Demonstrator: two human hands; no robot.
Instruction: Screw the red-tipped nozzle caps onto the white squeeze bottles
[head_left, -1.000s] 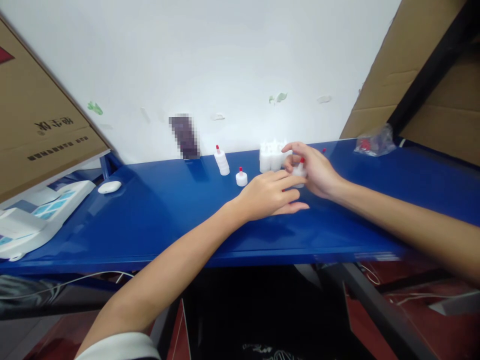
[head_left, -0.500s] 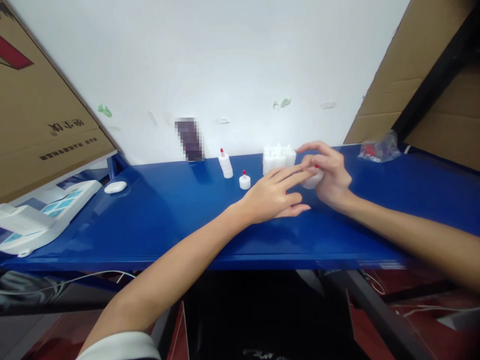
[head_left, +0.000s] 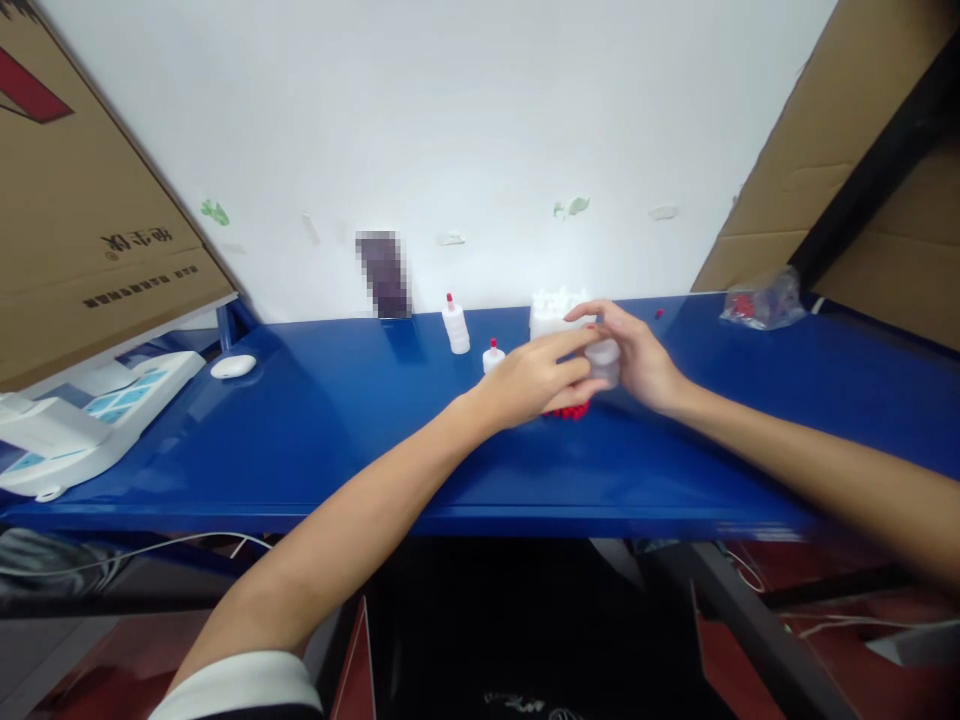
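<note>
My right hand (head_left: 649, 365) is curled around a small white squeeze bottle (head_left: 603, 362), gripping it from the right. My left hand (head_left: 536, 375) comes in from the other side, its thumb and fingers closed against the bottle; its fingertips partly cover the top, where a speck of red shows. Under the left palm lies a pile of small red caps (head_left: 568, 411), mostly hidden. A short white bottle with a red tip (head_left: 493, 357) is partly behind my left wrist. Farther back stands another red-tipped bottle (head_left: 455, 328). A cluster of white bottles (head_left: 551, 312) sits just behind my hands.
One loose red cap (head_left: 659, 313) lies near the wall. A clear bag with red pieces (head_left: 761, 300) is at the right back. To the left are a white oval case (head_left: 233, 367), a white device (head_left: 112, 420) and a cardboard box (head_left: 112, 220). A blurred dark rectangle (head_left: 386, 275) leans on the wall.
The held bottle and my right hand have shifted left and closer to my left hand, whose outstretched fingers have closed in on the bottle. The red pile and loose cap now show.
</note>
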